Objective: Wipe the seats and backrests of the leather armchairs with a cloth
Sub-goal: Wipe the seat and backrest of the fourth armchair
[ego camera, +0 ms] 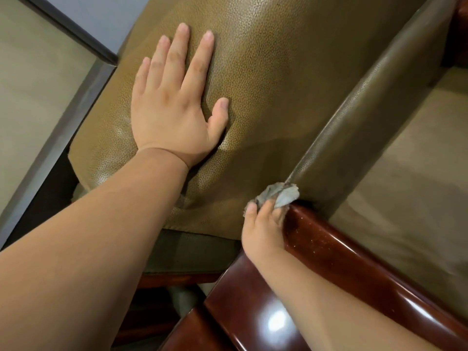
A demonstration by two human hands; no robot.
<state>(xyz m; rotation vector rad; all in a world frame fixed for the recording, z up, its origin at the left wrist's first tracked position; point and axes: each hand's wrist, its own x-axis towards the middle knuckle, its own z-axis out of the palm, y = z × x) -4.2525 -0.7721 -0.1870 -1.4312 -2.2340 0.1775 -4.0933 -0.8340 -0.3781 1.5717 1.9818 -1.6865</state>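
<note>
Left hand (174, 102) lies flat, fingers spread, pressing the olive leather seat cushion (266, 84). Right hand (263, 229) pinches a small grey cloth (278, 195), bunched at the cushion's near right corner, where it meets the padded side panel (367, 117) and the glossy wooden armrest (342, 254). Judgement: keep the left palm bracing the cushion, work the cloth along the seam, then sweep over the open leather.

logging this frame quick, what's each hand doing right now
Left hand: open, flat on the leather cushion.
Right hand: closed around the grey cloth, by the wooden armrest.
</note>
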